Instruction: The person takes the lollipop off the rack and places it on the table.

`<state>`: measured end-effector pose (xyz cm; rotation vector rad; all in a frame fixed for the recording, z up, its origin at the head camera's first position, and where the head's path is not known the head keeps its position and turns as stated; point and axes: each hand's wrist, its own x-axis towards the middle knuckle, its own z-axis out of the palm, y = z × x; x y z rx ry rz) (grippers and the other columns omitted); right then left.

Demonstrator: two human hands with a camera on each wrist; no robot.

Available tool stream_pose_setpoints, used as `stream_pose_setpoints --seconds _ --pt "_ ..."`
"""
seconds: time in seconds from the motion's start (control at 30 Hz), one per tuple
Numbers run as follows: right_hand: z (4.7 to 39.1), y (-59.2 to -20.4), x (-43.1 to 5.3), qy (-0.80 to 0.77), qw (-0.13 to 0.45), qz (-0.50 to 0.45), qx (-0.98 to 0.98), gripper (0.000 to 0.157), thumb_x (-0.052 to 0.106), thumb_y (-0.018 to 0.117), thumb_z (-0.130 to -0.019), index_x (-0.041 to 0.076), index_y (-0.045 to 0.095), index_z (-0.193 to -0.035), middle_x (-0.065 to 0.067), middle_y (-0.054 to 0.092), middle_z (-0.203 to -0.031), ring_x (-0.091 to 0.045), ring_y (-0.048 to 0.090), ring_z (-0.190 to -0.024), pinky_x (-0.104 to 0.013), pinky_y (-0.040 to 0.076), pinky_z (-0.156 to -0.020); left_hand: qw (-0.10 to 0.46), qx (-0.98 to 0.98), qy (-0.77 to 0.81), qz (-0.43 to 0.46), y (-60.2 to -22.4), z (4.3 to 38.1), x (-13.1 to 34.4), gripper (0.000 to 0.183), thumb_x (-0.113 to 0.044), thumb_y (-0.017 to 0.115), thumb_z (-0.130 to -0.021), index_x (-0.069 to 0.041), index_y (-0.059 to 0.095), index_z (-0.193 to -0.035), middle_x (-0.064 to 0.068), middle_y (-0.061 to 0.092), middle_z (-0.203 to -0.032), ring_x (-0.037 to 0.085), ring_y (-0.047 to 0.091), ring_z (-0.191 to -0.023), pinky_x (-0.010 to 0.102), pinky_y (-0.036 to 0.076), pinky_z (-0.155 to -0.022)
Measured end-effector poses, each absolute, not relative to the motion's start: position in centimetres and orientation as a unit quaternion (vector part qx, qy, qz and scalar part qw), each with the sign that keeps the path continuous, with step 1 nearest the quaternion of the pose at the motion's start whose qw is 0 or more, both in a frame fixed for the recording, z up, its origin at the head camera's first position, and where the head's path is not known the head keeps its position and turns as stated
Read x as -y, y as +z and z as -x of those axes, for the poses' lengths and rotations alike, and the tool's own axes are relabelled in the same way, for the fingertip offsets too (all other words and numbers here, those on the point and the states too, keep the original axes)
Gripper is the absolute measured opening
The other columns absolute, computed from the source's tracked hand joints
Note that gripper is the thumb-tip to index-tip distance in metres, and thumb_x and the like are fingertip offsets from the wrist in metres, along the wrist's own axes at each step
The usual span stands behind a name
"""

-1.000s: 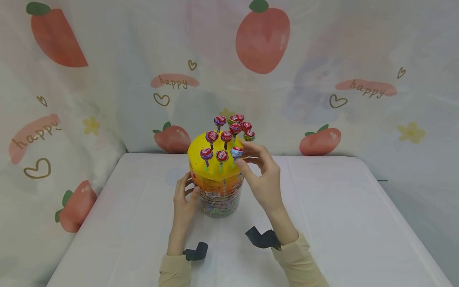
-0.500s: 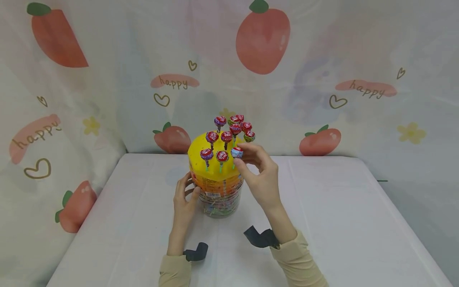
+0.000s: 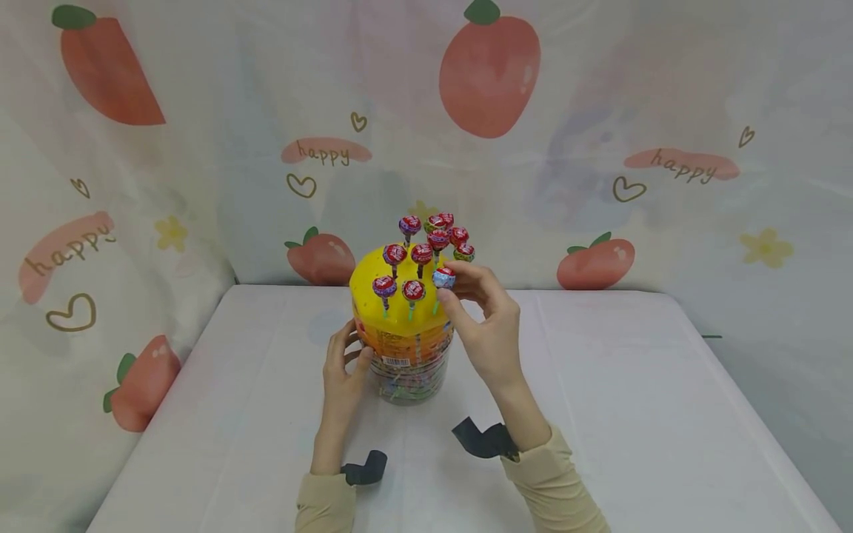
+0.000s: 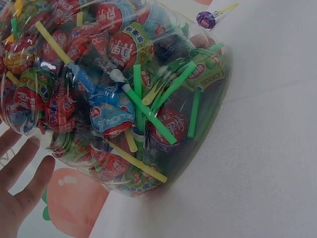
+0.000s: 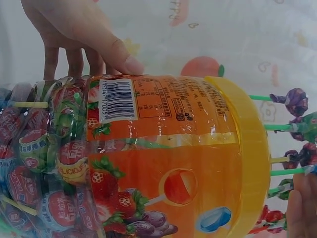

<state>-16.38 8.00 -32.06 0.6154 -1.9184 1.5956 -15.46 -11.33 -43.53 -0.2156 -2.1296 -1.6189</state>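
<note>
A clear candy jar (image 3: 408,381) packed with lollipops stands upright on the table, with an orange label (image 5: 163,163) and a yellow lid (image 3: 373,285). Several wrapped lollipops (image 3: 413,289) stand stick-down in the lid. My left hand (image 3: 343,374) holds the jar's left side, thumb in front and fingers round behind; in the right wrist view its thumb lies against the label by the barcode. At the lid's front right, my right hand (image 3: 489,322) pinches a blue-and-red lollipop (image 3: 443,278) between thumb and fingers. That lollipop's green stick points down to the lid.
White cloth covers the table (image 3: 600,414). A loose purple lollipop (image 4: 205,20) with a yellow stick lies beyond the jar in the left wrist view. Behind the table hangs a fruit-print curtain (image 3: 566,207). Lollipops crowd the lid's back right.
My right fingers have closed in on the blue-and-red lollipop, which has shifted slightly up and to the right. The left hand and the jar have stayed in place.
</note>
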Motion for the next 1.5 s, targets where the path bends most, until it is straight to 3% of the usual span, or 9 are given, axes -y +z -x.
stream_pose_setpoints --seconds 0.23,0.37,0.5,0.6,0.67,1.03,1.3,1.5 --pt "16.1 -32.0 -8.5 0.598 0.305 -0.236 0.703 0.034 -0.004 0.065 -0.085 -0.002 0.061 -0.119 -0.017 0.065 -0.102 -0.006 0.062 -0.093 -0.018 0.051 -0.086 0.226 0.774 -0.586 0.074 -43.6 15.5 11.3 0.053 0.001 0.058 -0.091 0.003 0.041 -0.141 0.024 0.048 -0.135 0.036 0.050 -0.122 0.057 0.047 -0.097" --pt "15.9 -32.4 -8.9 0.603 0.311 -0.235 0.696 0.034 -0.006 0.065 -0.085 -0.003 0.061 -0.118 -0.007 0.066 -0.103 -0.007 0.062 -0.092 -0.017 0.052 -0.085 0.227 0.775 -0.585 0.073 -43.6 15.5 11.3 0.053 0.000 0.058 -0.091 0.003 0.041 -0.141 0.023 0.049 -0.135 0.035 0.050 -0.122 0.055 0.048 -0.097" --pt "15.8 -33.3 -9.4 0.609 0.316 -0.229 0.690 0.034 -0.008 0.065 -0.084 -0.005 0.061 -0.117 0.007 0.065 -0.105 -0.007 0.062 -0.092 -0.017 0.052 -0.084 0.227 0.778 -0.583 0.066 -43.6 15.4 11.3 0.053 -0.001 0.058 -0.091 0.002 0.042 -0.141 0.022 0.049 -0.135 0.034 0.051 -0.122 0.030 0.050 -0.097" --pt "15.9 -34.1 -9.9 0.612 0.316 -0.219 0.691 0.033 -0.007 0.065 -0.084 -0.005 0.061 -0.117 0.011 0.064 -0.105 -0.006 0.062 -0.093 -0.017 0.051 -0.085 0.228 0.776 -0.584 0.063 -43.5 15.4 11.3 0.053 0.000 0.058 -0.091 0.002 0.042 -0.141 0.022 0.049 -0.135 0.035 0.050 -0.122 0.011 0.043 -0.093" --pt "15.9 -34.7 -10.2 0.613 0.317 -0.211 0.693 0.033 -0.006 0.065 -0.085 -0.004 0.061 -0.117 0.011 0.064 -0.105 -0.006 0.062 -0.093 -0.016 0.051 -0.085 0.232 0.774 -0.586 0.065 -43.5 15.4 11.2 0.053 0.001 0.058 -0.090 0.003 0.042 -0.140 0.024 0.049 -0.135 0.036 0.051 -0.121 0.007 0.040 -0.092" --pt "16.0 -37.6 -11.6 0.619 0.308 -0.163 0.704 0.033 -0.005 0.065 -0.086 -0.001 0.062 -0.118 0.014 0.065 -0.100 -0.001 0.062 -0.089 -0.014 0.051 -0.083 0.223 0.781 -0.581 0.055 -43.4 15.3 11.2 0.053 -0.001 0.058 -0.091 0.001 0.042 -0.141 0.022 0.049 -0.135 0.034 0.051 -0.122 0.009 0.040 -0.092" --pt "16.6 -38.9 -12.5 0.617 0.310 -0.144 0.709 0.032 0.000 0.066 -0.087 0.000 0.063 -0.119 0.009 0.065 -0.100 -0.004 0.062 -0.086 -0.013 0.051 -0.082 0.220 0.777 -0.588 0.053 -43.6 15.3 11.1 0.052 -0.005 0.059 -0.092 0.000 0.041 -0.141 0.021 0.048 -0.136 0.032 0.050 -0.123 0.008 0.040 -0.093" --pt "17.5 -39.8 -13.6 0.608 0.300 -0.114 0.726 0.031 -0.002 0.066 -0.087 0.000 0.063 -0.118 0.008 0.065 -0.097 0.001 0.062 -0.084 -0.012 0.050 -0.079 0.218 0.775 -0.591 0.052 -43.6 15.3 11.1 0.052 -0.005 0.058 -0.093 0.000 0.041 -0.142 0.020 0.048 -0.137 0.032 0.049 -0.124 0.010 0.042 -0.094"
